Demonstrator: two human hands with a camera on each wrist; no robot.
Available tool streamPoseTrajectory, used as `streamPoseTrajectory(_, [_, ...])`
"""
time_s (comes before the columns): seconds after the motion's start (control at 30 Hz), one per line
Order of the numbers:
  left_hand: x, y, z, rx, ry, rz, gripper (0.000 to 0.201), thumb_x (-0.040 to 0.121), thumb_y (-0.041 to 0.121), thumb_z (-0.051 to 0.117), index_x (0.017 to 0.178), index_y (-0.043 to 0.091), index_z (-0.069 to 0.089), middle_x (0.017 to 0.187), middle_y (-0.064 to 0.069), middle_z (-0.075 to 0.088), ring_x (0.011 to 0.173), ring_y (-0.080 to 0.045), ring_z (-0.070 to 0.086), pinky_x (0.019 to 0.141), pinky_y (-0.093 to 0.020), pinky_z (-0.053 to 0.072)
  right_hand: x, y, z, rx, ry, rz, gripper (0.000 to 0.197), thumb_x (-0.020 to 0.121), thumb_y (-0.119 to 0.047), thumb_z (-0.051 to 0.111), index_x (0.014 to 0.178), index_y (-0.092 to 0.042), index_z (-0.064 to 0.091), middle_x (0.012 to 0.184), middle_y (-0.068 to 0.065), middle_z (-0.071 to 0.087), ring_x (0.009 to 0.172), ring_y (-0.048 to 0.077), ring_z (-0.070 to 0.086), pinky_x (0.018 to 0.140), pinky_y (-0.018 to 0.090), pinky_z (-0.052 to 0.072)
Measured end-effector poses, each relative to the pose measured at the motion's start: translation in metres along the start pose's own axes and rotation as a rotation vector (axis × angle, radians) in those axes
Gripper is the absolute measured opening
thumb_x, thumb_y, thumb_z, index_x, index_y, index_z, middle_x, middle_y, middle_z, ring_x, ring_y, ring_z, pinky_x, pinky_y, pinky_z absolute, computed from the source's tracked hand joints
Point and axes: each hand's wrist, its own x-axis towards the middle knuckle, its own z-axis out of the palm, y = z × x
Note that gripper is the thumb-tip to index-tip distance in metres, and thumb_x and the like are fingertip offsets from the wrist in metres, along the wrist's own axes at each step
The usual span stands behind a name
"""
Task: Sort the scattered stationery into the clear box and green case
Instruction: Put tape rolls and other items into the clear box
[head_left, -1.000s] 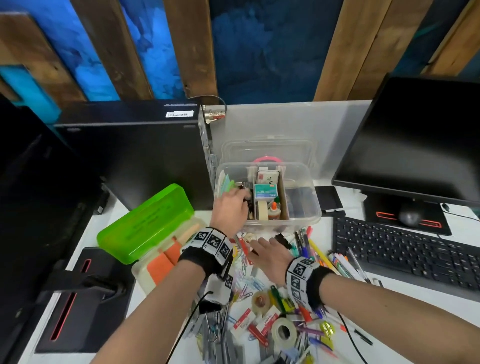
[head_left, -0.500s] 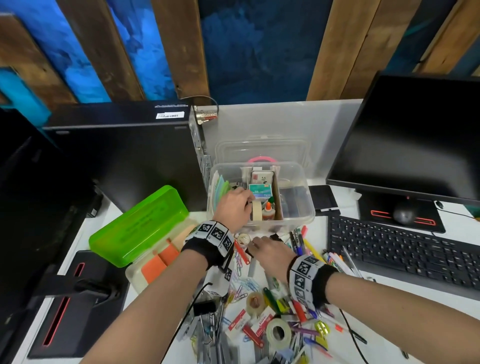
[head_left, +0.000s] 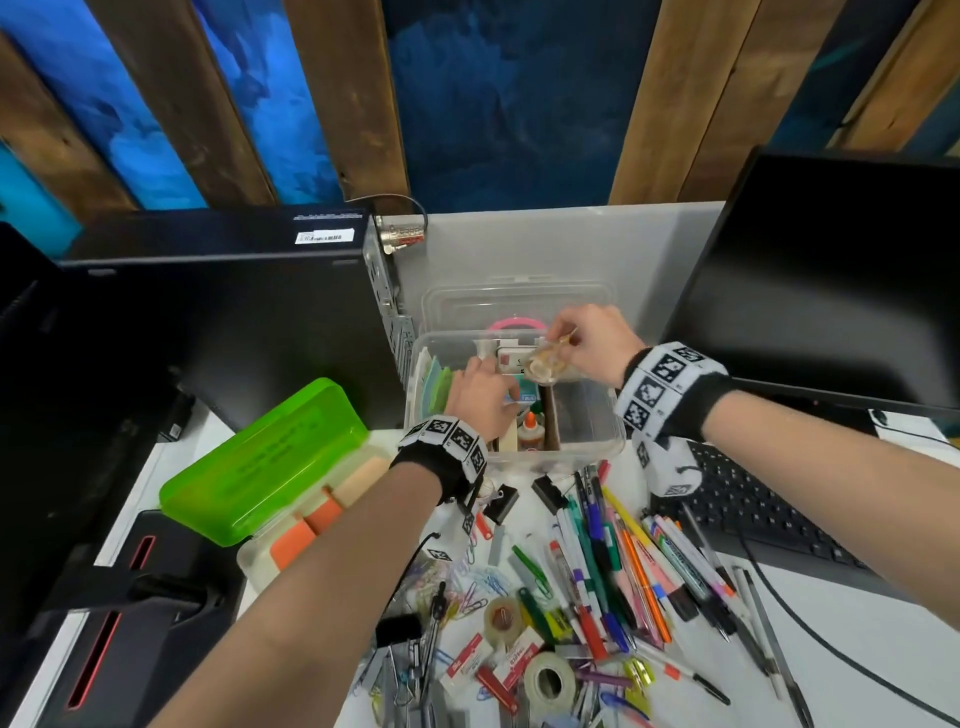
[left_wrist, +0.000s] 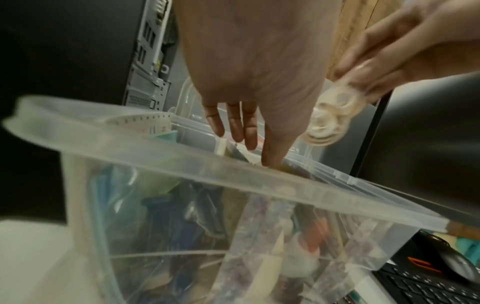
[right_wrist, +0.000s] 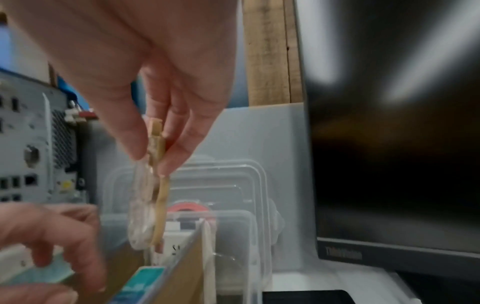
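Observation:
The clear box (head_left: 597, 452) stands at the middle back, split by dividers and holding glue, staples and paper pads. My left hand (head_left: 483, 395) reaches into its left-middle part, fingers pointing down among the contents (left_wrist: 241, 131); what they touch is hidden. My right hand (head_left: 558, 338) hovers over the box's back and pinches a small clear bag of rubber bands (head_left: 545, 364) between thumb and fingers (right_wrist: 153, 162). The bag (right_wrist: 148, 205) hangs just above a divider. The green case (head_left: 270, 457) lies open at the left with orange and peach pads in its base.
A heap of pens (head_left: 613, 571), paper clips, binder clips and tape rolls (head_left: 548, 680) covers the table in front of the box. The keyboard (head_left: 753, 514) and monitor (head_left: 831, 286) flank the right, a computer tower (head_left: 234, 312) the left. The box's lid (head_left: 514, 301) leans behind it.
My right hand rose from the pile on the table to above the clear box, now carrying the bag of rubber bands. The left hand stayed inside the box.

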Motion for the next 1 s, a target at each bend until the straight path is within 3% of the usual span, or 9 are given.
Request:
streamPoseTrajectory(0.13, [0.008, 0.009, 0.007, -0.010, 0.012, -0.011, 0.018, 0.086, 0.038, 0.063, 0.099, 0.028, 0.070, 0.115, -0.003, 0.057, 0.116, -0.025, 0.044, 0.097, -0.039, 0.036, 0.014, 0.003, 0.028, -0.076, -0.075, -0.015, 0.021, 0.088, 0.000, 0.055, 0.098, -0.010, 0.070, 0.102, 0.008, 0.069, 0.098, 0.023, 0.063, 0.089, 0.031, 0.048])
streamPoseTrajectory(0.27, [0.012, 0.013, 0.010, -0.017, 0.016, 0.005, 0.019, 0.088, 0.035, 0.063, 0.103, 0.028, 0.072, 0.115, -0.003, 0.059, 0.118, -0.025, 0.044, 0.100, -0.040, 0.034, 0.020, 0.002, 0.034, -0.155, -0.157, -0.082, 0.026, 0.089, 0.002, 0.050, 0.102, -0.009, 0.070, 0.108, 0.006, 0.069, 0.103, 0.023, 0.061, 0.084, 0.023, 0.042])
streamPoseTrajectory(0.4, [0.018, 0.014, 0.012, 0.032, -0.033, 0.026, 0.020, 0.091, 0.028, 0.060, 0.108, 0.032, 0.070, 0.120, -0.001, 0.060, 0.120, -0.025, 0.043, 0.102, -0.040, 0.032, 0.028, 0.004, 0.028, -0.180, -0.247, -0.116, 0.026, 0.088, 0.003, 0.051, 0.099, -0.010, 0.072, 0.106, 0.005, 0.069, 0.102, 0.023, 0.062, 0.086, 0.027, 0.045])
streamPoseTrajectory(0.6, [0.018, 0.010, 0.014, 0.084, -0.074, 0.068, 0.019, 0.092, 0.025, 0.057, 0.103, 0.035, 0.069, 0.117, 0.003, 0.059, 0.116, -0.023, 0.046, 0.102, -0.040, 0.032, 0.036, 0.000, 0.027, -0.199, -0.351, -0.187, 0.026, 0.087, 0.003, 0.053, 0.099, -0.008, 0.073, 0.108, -0.002, 0.067, 0.099, 0.013, 0.059, 0.086, 0.019, 0.040])
streamPoseTrajectory(0.73, [0.015, 0.008, 0.015, 0.023, -0.057, 0.033, 0.014, 0.092, 0.033, 0.054, 0.091, 0.032, 0.068, 0.105, 0.005, 0.061, 0.104, -0.021, 0.053, 0.102, -0.043, 0.034, 0.039, -0.003, 0.027, -0.204, -0.372, -0.213, 0.026, 0.088, 0.004, 0.051, 0.100, -0.005, 0.073, 0.115, -0.002, 0.064, 0.116, 0.012, 0.053, 0.090, 0.017, 0.036])
streamPoseTrajectory(0.83, [0.014, 0.010, 0.019, 0.007, -0.065, 0.033, 0.020, 0.092, 0.037, 0.052, 0.087, 0.028, 0.069, 0.096, 0.005, 0.061, 0.098, -0.021, 0.055, 0.099, -0.043, 0.035, 0.037, -0.004, 0.031, -0.224, -0.412, -0.198, 0.026, 0.086, 0.004, 0.052, 0.096, -0.006, 0.073, 0.103, 0.004, 0.069, 0.101, 0.018, 0.061, 0.082, 0.021, 0.042])
streamPoseTrajectory(1.0, [0.009, 0.010, 0.019, -0.001, -0.063, 0.055, 0.021, 0.088, 0.046, 0.057, 0.096, 0.031, 0.069, 0.096, 0.009, 0.065, 0.095, -0.015, 0.054, 0.101, -0.040, 0.030, 0.030, 0.004, 0.054, -0.305, -0.452, -0.203, 0.019, 0.081, 0.002, 0.055, 0.079, -0.006, 0.072, 0.077, 0.009, 0.069, 0.077, 0.026, 0.064, 0.076, 0.036, 0.053])
